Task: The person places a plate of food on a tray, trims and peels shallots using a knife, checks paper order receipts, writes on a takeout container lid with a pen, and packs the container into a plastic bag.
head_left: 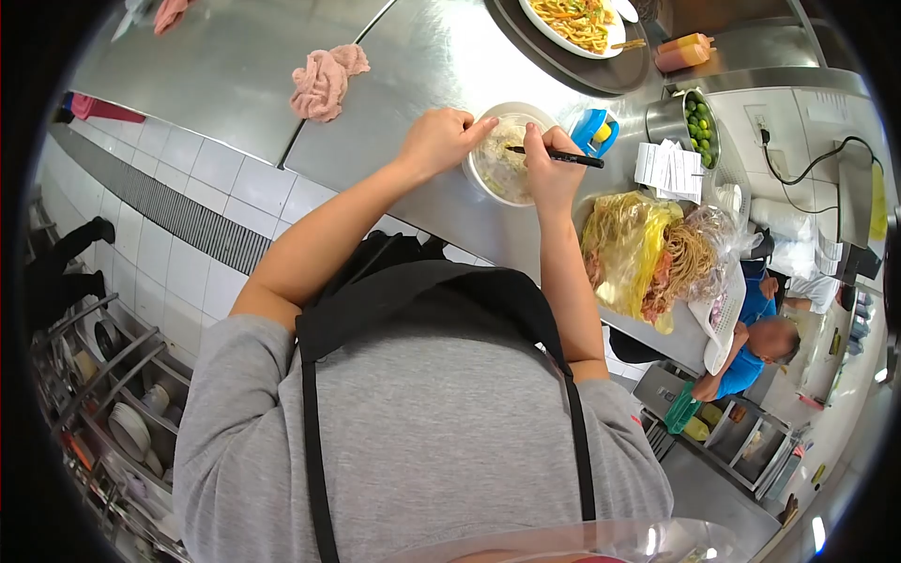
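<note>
A round, pale container with a clear lid (pixel 503 178) sits on the steel counter (pixel 427 70). My left hand (pixel 439 141) rests against its left side, fingers curled, thumb on the lid. Pinched in my right hand (pixel 554 169) is a black marker (pixel 577 159), its tip at the lid's middle. Pale food shows dimly through the lid. Just right of the container stands a blue object with a yellow part (pixel 595 132).
A pink cloth (pixel 327 83) lies left. Noodles fill a plate (pixel 615 47) on a dark tray (pixel 540 56). At right are paper slips (pixel 668 169), limes in a metal container (pixel 668 119), bagged noodles (pixel 694 249) and a person in blue (pixel 751 347).
</note>
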A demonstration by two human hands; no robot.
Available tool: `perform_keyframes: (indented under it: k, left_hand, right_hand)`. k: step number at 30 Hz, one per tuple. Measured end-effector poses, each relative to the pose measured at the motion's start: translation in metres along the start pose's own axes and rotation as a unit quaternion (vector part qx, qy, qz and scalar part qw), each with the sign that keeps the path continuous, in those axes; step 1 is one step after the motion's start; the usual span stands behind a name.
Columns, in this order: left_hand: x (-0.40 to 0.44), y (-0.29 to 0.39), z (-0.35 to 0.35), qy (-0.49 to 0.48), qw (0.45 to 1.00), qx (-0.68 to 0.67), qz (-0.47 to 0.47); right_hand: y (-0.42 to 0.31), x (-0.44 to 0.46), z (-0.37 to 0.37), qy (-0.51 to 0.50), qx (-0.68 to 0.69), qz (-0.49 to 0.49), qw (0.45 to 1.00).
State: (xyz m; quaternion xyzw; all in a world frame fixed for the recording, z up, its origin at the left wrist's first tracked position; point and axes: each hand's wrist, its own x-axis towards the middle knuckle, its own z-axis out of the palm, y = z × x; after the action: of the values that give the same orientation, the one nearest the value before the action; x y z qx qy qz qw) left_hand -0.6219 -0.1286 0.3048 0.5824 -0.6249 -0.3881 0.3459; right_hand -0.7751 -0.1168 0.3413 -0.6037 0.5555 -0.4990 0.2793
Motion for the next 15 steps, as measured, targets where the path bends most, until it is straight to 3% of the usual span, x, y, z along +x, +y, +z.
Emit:
perform_keyframes:
  k: [15]
  left_hand:
    - [0.0002,0.0005,0.0006,0.008,1.000,0.004,0.005]
  right_hand:
    - [0.0097,0.0016,-0.0024,0.020,0.027,0.012,0.999]
